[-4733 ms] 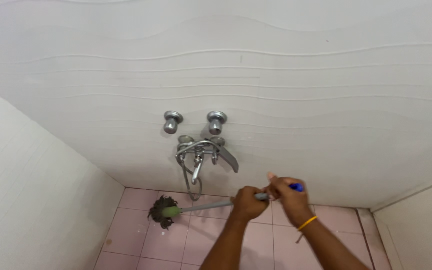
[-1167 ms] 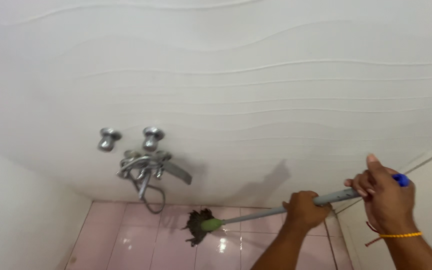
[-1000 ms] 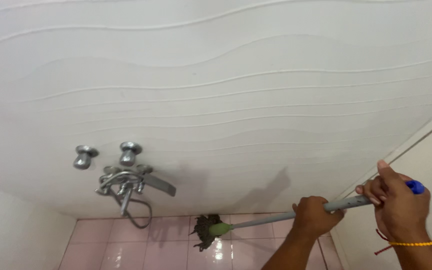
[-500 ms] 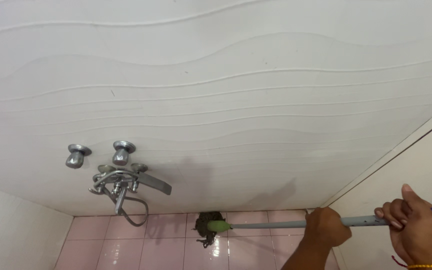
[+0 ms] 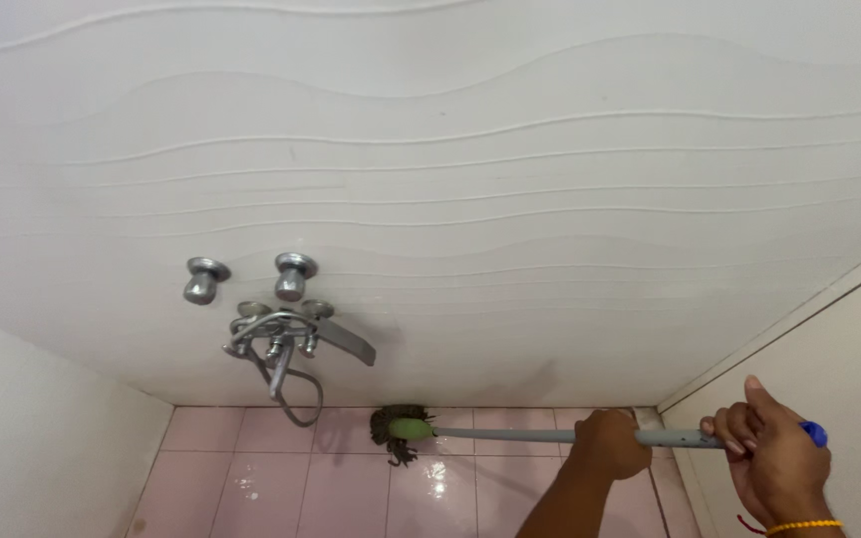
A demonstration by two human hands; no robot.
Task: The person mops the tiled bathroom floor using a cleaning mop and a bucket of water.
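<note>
One mop point(image 5: 510, 433) lies low in the frame, its long axis nearly level, dark head pointing left at the foot of the wall point(image 5: 450, 149) on the pink floor point(image 5: 281, 488). The left hand point(image 5: 608, 443) is clamped round mid-handle, the right hand point(image 5: 774, 458) round the blue-tipped end, well apart. Two knobs point(image 5: 201, 281) sit above one tap point(image 5: 291, 334), left of centre.

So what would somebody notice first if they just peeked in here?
Probably the long grey mop low in the picture, held by the left hand and right hand, its dark head against the wall's foot on the pink floor. Next, the shiny metal tap on the wavy white wall, left of middle.
</note>
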